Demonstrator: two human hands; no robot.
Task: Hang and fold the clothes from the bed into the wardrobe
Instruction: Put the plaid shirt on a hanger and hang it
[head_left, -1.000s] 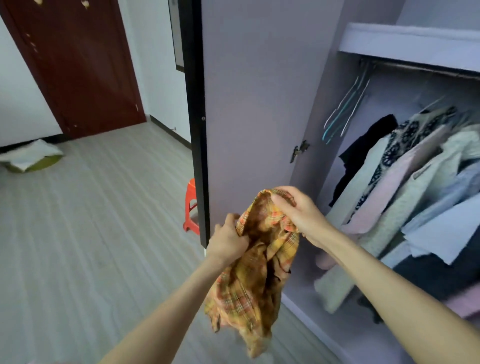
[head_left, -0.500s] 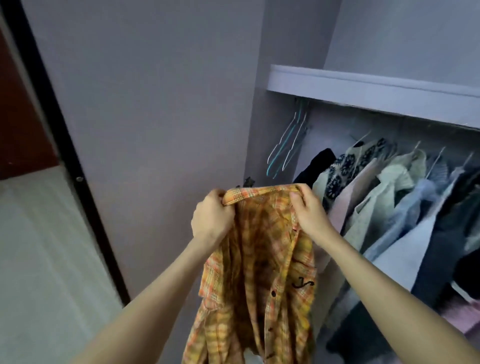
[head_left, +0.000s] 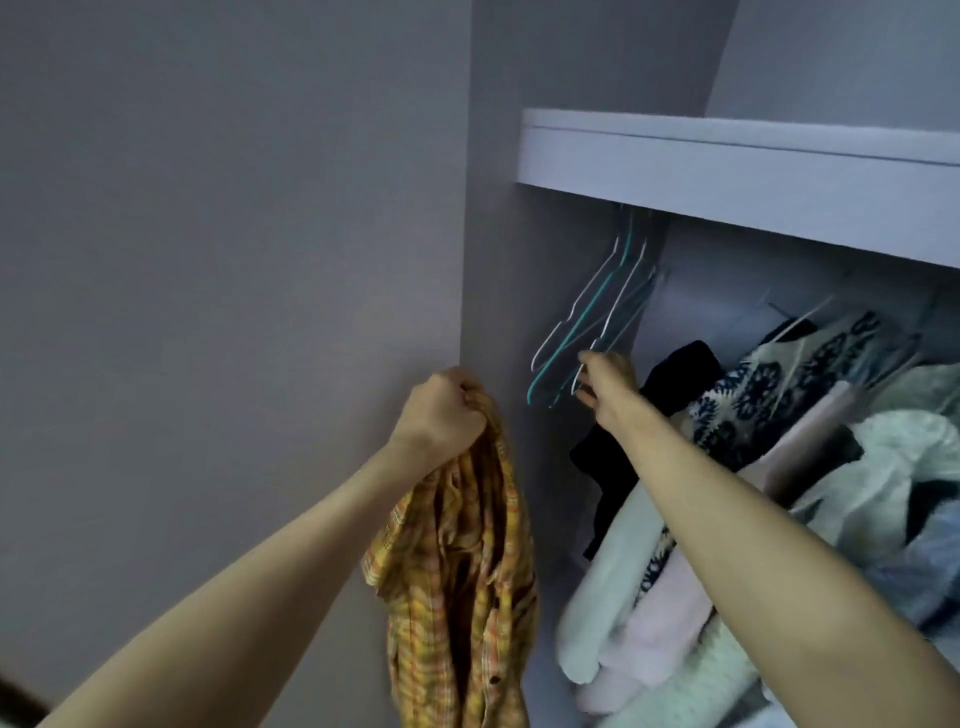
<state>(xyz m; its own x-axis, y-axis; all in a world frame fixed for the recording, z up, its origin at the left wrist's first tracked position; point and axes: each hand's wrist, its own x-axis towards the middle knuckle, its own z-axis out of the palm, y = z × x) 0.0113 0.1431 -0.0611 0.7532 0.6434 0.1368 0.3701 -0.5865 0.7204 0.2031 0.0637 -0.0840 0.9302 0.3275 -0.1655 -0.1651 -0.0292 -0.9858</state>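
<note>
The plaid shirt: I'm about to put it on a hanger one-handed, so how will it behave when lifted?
The plaid shirt is probably floppy: it hangs in bunched folds from the left hand. It seems light, since one fist holds it up. It may slide off the thin hangers that the right hand reaches, so spread the collar first.

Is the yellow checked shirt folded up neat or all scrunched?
Scrunched. The yellow plaid cotton shirt hangs in a loose bunch from the left hand, gripped at its top, with wrinkles and no flat folds.
</note>
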